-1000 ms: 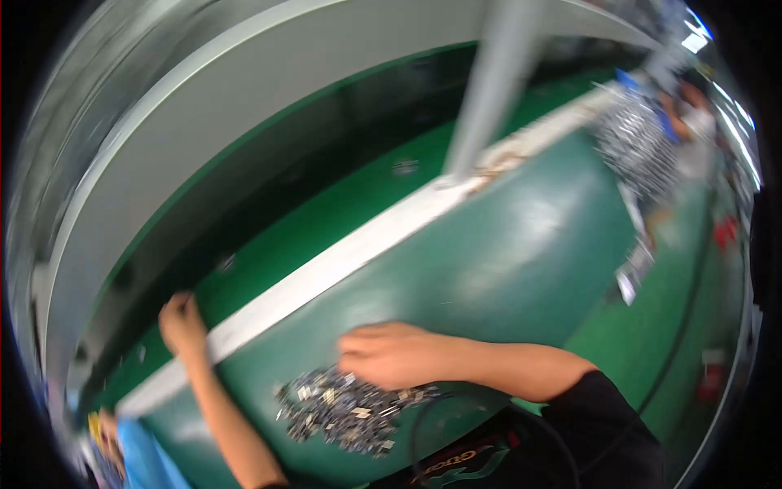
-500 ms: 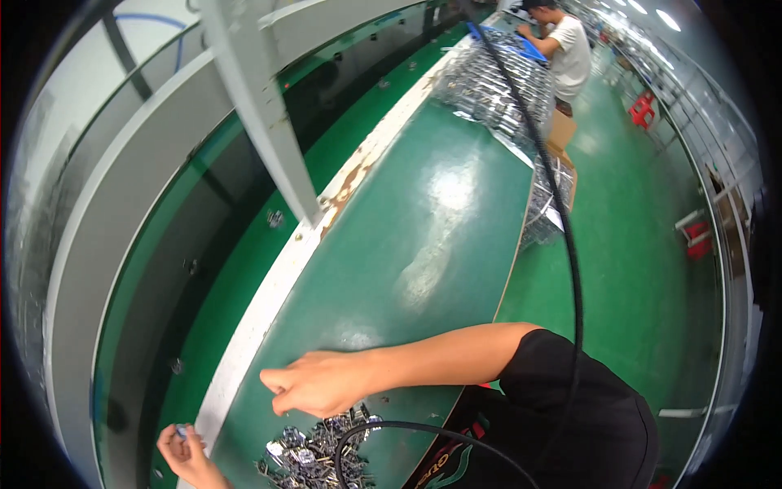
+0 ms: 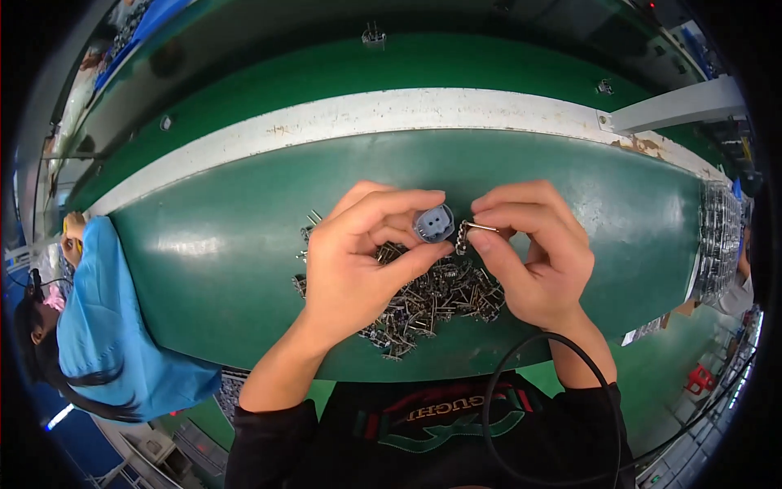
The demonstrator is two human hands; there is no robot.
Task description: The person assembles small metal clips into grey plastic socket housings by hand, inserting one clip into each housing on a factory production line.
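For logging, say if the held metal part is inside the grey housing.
Outside: the right hand holds the metal part beside the housing.

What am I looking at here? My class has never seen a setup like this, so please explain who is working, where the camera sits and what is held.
There is no robot: these are a person's bare hands. A wide fisheye camera on the person's head looks down, so straight edges seem bent. On the green work surface lies a pile of small metal parts. The left hand holds a rounded grey-blue piece; the right hand pinches a small metal part with a pin close beside it. At the picture's left is another person in blue.
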